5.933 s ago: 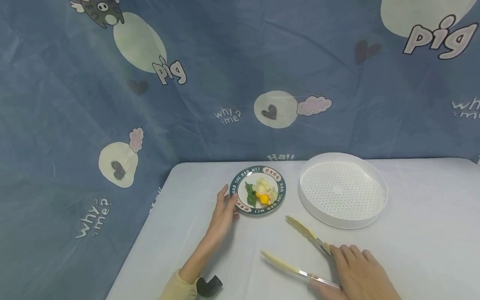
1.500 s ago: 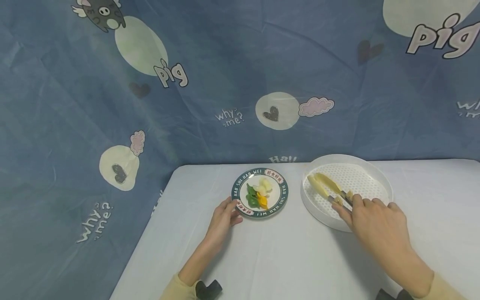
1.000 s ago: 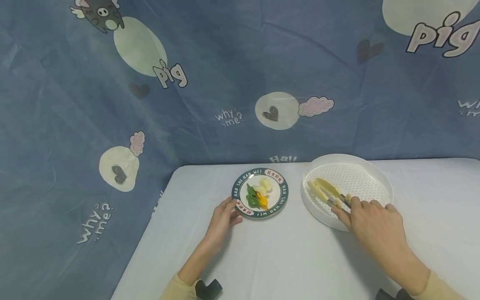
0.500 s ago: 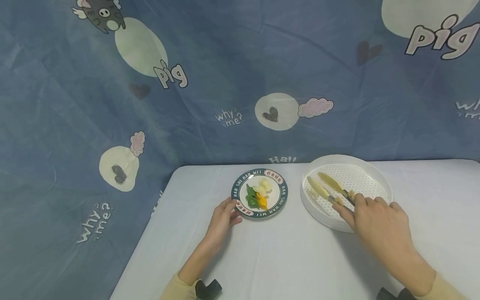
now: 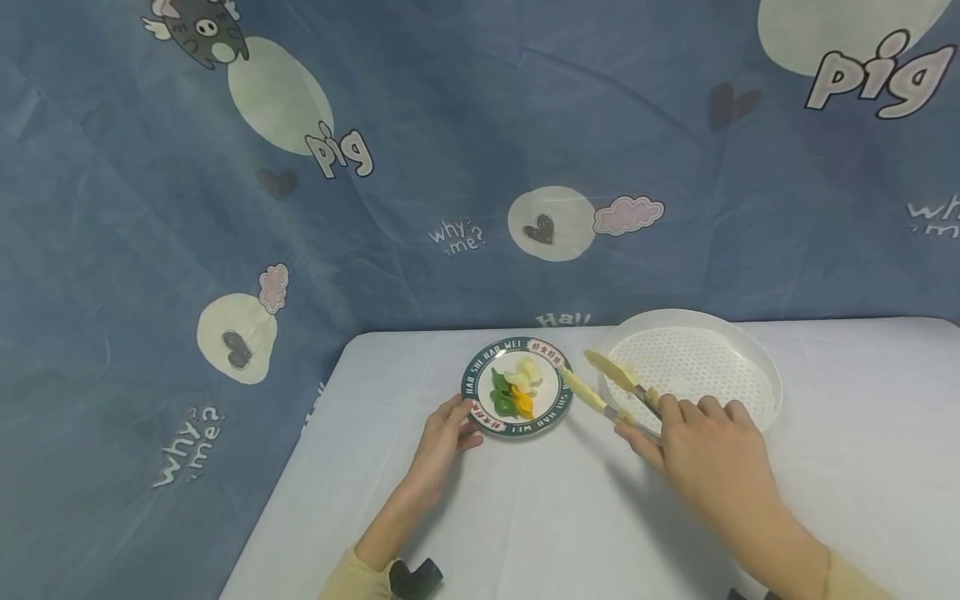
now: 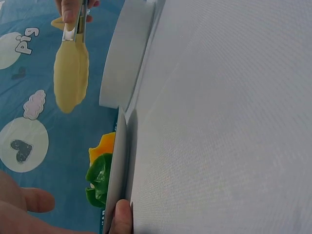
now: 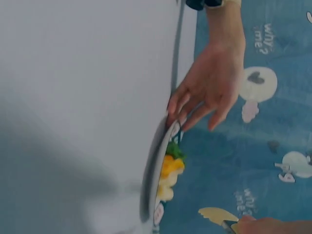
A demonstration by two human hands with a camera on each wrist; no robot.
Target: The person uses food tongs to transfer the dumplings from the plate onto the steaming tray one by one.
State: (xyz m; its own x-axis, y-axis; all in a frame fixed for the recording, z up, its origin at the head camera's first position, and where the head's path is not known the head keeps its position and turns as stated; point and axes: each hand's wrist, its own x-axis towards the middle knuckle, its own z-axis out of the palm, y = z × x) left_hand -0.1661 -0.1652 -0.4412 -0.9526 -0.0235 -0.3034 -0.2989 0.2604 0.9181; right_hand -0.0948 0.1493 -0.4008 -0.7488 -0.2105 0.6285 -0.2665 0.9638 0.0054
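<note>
My left hand (image 5: 441, 446) has its fingertips at the left edge of a small plate (image 5: 517, 430) with a green lettered rim; the left wrist view shows one finger against its underside. Green pepper pieces (image 5: 502, 396), a yellow pepper piece (image 5: 523, 404) and pale chunks (image 5: 527, 372) lie on it. My right hand (image 5: 708, 458) grips metal tongs (image 5: 611, 371) with yellow tips. The tongs' arms stand apart with nothing visible between them, and one tip overlaps the plate's right rim in the head view. The left wrist view (image 6: 70, 78) shows the yellow tips raised above the table.
A round white tray (image 5: 697, 358) with a perforated base stands right of the plate, its left part behind the tongs. Behind the white-covered table (image 5: 540, 525) hangs a blue printed cloth (image 5: 420, 125). A black wrist band (image 5: 416, 578) sits at my left cuff.
My right hand has carried the tongs left from over the tray toward the plate. Compared with the earliest frame, the pale chunks cover less of the plate. My left hand stays at its rim.
</note>
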